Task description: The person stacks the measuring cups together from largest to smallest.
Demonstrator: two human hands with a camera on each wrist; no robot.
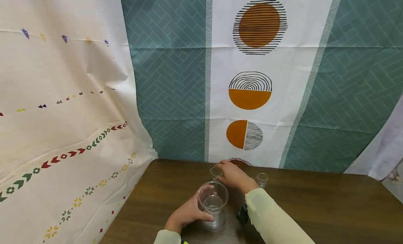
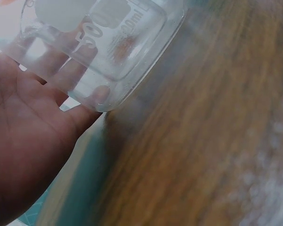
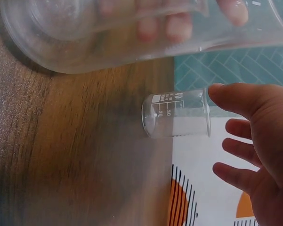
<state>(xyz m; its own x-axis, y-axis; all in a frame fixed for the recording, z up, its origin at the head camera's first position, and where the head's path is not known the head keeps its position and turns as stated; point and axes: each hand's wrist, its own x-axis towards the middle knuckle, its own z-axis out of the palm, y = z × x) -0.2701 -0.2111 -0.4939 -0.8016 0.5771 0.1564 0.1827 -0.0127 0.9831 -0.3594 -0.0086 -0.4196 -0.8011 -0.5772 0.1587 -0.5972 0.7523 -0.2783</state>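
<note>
My left hand (image 1: 192, 210) grips a large clear glass beaker (image 1: 220, 216) from its left side, fingers behind and thumb in front. White printing reading 500 shows on the beaker's wall in the left wrist view. Inside it a smaller glass outline shows, apparently a nested beaker (image 1: 213, 202). My right hand (image 1: 234, 176) reaches over a small beaker (image 3: 174, 113) that stands upright on the table behind the large one. In the right wrist view, the thumb tip is at its rim, while the other visible fingers are spread and apart from the glass.
Another small beaker (image 1: 262, 180) stands farther right, beyond my right forearm. The brown wooden table (image 1: 315, 202) ends at a green and white patterned cloth (image 1: 176, 97) at the back. An embroidered cream cloth (image 1: 78, 132) hangs along the left side.
</note>
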